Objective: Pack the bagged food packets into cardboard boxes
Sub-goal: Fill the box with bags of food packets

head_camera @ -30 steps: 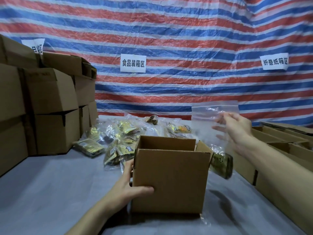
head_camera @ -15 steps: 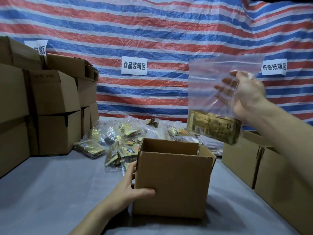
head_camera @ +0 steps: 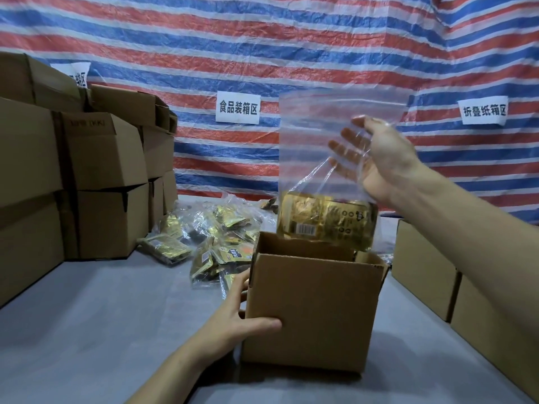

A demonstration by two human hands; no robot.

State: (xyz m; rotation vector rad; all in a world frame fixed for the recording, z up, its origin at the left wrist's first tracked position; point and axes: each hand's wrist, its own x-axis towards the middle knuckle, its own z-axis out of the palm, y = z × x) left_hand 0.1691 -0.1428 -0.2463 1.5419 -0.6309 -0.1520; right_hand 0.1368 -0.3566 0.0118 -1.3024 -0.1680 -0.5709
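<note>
On the grey table point(head_camera: 102, 330), an open cardboard box point(head_camera: 315, 310) stood beneath a clear bag point(head_camera: 309, 147).
The left hand point(head_camera: 242, 325) gripped the box's near-left corner; the right hand point(head_camera: 382, 161) pinched the bag, its gold packet point(head_camera: 323, 220) hanging just above the opening.

open box point(head_camera: 315, 310) unblocked (bagged packet point(head_camera: 326, 220) above), box stack point(head_camera: 99, 176) left, box row point(head_camera: 423, 258) right

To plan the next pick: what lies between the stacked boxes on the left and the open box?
In the head view, a pile of bagged packets lies there on the grey table.
</note>
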